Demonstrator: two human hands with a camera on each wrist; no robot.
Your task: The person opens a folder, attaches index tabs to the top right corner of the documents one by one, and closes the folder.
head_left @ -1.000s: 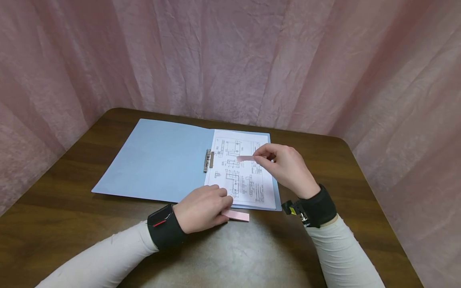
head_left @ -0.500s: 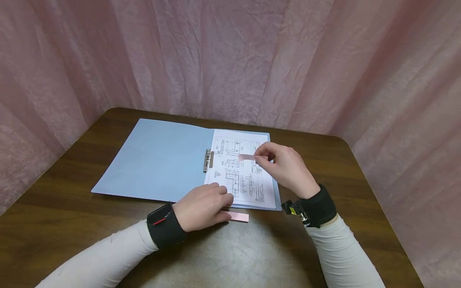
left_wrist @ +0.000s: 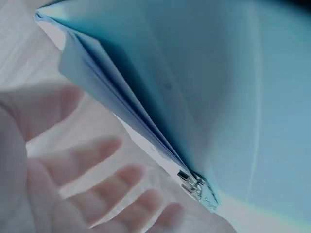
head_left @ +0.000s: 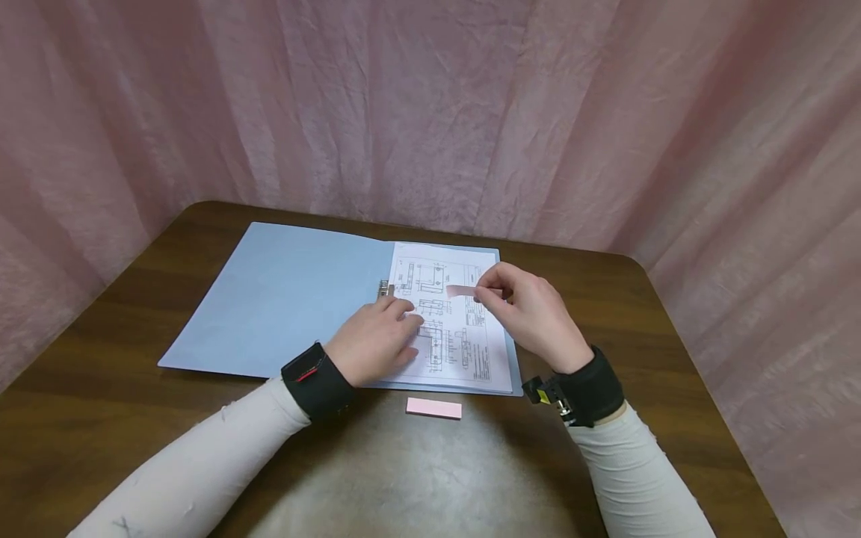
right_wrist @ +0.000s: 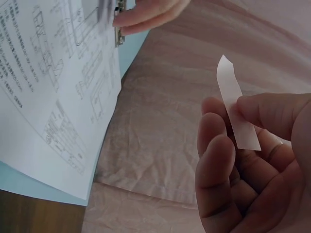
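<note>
An open light-blue folder (head_left: 289, 295) lies on the table, with a stack of printed drawing sheets (head_left: 487, 351) on its right side. My left hand (head_left: 373, 340) is over the left part of the sheets, near the metal clip (head_left: 385, 288). Its fingers look loosely spread in the left wrist view, and whether they touch the paper I cannot tell. Between thumb and fingers my right hand (head_left: 531, 314) pinches a thin pink sticky-note strip (right_wrist: 233, 104), held above the right part of the sheets. A pink sticky-note pad (head_left: 433, 408) lies just in front of the folder.
The brown wooden table (head_left: 87, 441) has rounded far corners. Pink curtains (head_left: 430, 119) hang behind it and at both sides. Part of the clip is hidden by my left hand in the head view.
My left hand has let go of the sticky-note pad and moved up onto the sheets by the clip. My right hand still pinches the strip in nearly the same place.
</note>
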